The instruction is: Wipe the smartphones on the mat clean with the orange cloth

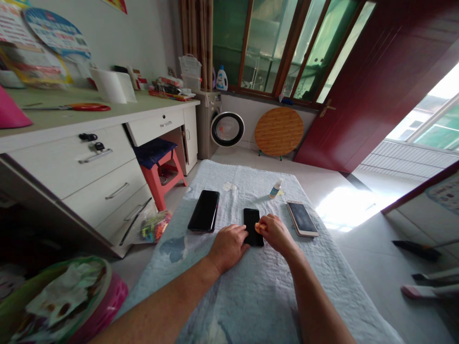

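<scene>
A black smartphone [253, 215] lies face up on the cloth-covered table [247, 291]. My left hand [229, 244] rests against its left edge with fingers stretched out, holding nothing. Pinched in my right hand [274, 231] is a small orange cloth [258, 228], pressed on the phone's screen near its right edge. To the left lies a larger black phone [204, 210], dark screen up. A gold phone with a white front frame [302, 218] lies to the right of my right hand. Behind it stands a small spray bottle [275, 189] with a blue label.
A pink bin [114, 291] with used tissues stands at the lower left. Beyond it are a white desk [118, 165] and a red stool [158, 179]. At the back are a washing machine [206, 126] with its door open and a round wooden tabletop [278, 131].
</scene>
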The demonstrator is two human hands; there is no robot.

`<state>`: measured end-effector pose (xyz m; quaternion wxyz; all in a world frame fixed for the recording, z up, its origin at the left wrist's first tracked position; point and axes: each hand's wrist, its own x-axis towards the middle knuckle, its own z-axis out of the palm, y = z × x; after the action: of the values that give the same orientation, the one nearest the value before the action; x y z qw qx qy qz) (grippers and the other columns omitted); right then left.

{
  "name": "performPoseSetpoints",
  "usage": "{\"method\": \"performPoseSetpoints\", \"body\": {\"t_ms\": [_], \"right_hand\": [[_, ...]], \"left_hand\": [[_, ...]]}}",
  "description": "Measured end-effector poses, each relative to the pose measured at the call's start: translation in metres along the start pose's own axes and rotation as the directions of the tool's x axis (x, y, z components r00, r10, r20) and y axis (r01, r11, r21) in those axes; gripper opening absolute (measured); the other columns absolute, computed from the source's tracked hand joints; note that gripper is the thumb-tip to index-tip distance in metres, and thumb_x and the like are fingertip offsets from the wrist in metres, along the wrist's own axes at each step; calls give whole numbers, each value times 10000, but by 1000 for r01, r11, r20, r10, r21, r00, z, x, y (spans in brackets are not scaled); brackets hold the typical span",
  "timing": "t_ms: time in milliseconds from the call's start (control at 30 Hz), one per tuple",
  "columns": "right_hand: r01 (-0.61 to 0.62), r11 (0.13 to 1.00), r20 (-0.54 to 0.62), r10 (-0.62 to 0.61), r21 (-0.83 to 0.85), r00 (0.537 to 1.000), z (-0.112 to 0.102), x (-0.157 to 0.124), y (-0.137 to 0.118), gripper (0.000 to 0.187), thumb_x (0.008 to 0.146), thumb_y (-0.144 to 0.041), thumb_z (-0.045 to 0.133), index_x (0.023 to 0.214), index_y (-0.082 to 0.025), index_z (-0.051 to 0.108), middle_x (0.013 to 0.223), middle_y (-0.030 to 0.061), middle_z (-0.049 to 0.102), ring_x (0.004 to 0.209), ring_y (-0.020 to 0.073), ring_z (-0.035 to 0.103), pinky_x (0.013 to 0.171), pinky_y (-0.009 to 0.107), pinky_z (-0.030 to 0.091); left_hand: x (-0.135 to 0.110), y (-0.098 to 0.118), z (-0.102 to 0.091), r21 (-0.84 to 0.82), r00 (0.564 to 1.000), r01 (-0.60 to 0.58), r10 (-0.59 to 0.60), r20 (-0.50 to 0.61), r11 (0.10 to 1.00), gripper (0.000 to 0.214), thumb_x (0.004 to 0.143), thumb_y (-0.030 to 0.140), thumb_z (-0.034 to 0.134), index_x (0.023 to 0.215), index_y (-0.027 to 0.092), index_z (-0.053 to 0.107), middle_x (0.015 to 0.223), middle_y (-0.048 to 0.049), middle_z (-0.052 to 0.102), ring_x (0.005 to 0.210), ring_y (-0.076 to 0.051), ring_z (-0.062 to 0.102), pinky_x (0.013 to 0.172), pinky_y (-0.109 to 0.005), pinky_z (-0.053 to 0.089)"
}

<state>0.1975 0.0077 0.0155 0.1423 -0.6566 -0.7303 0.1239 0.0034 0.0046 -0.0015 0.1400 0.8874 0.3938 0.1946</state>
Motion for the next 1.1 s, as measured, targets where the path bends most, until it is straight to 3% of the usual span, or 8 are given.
{"method": "performPoseSetpoints", "body": {"t_ms": [133,267,467,633,767,900,1100], "right_hand": [[-51,999,-104,49,-17,993,8,6,11,171,854,-185,524,927,-183,679,870,45,590,851,161,525,811,254,345],[-2,998,-35,4,69,999,8,1,8,216,824,-153,543,969,-201,696,858,34,600,846,158,543,771,240,357],[131,979,33,-137,154,990,5,-7,-10,213,766,-79,560,868,-193,708,812,24,592,806,148,520,744,242,353],[262,944,75,-281,200,957,10,-11,-24,161,839,-135,562,818,-201,707,822,22,594,809,142,510,763,251,354],[290,930,91,-316,225,944,6,-14,-26,147,859,-182,574,825,-208,714,847,25,621,831,147,527,792,259,360],[253,933,156,-298,255,942,-5,-16,-15,176,807,-125,571,830,-212,723,818,16,638,826,148,553,811,261,366],[104,971,234,-155,217,960,-18,-20,6,236,695,-83,551,825,-189,717,799,25,638,762,143,552,703,232,368]], "left_hand": [[0,-2,2,-12,1000,0,0,-11,1000,228,817,253,667,1036,191,665,1203,-83,650,1134,-262,578,1006,-398,436],[0,-2,3,-48,1000,15,-16,-18,999,343,816,260,668,1149,201,612,1182,-70,656,1121,-252,581,991,-377,437],[-1,-5,3,-64,996,87,-88,-15,994,594,806,315,681,1344,194,458,1170,-94,648,1052,-246,612,922,-351,467],[1,-8,4,-85,997,69,-70,-13,994,474,845,381,646,1263,192,522,1140,-85,660,1045,-235,617,916,-335,466],[2,-8,3,-89,999,46,-48,-17,995,397,866,449,616,1170,195,584,1081,-74,681,1004,-235,633,885,-329,479],[2,-7,1,-63,1000,13,-14,-15,998,319,867,394,632,1122,203,630,1131,-65,681,1068,-235,613,939,-349,466],[2,-5,0,-22,1000,8,-8,9,1000,265,825,270,684,1084,217,677,1213,-60,659,1127,-243,589,986,-384,453]]}}
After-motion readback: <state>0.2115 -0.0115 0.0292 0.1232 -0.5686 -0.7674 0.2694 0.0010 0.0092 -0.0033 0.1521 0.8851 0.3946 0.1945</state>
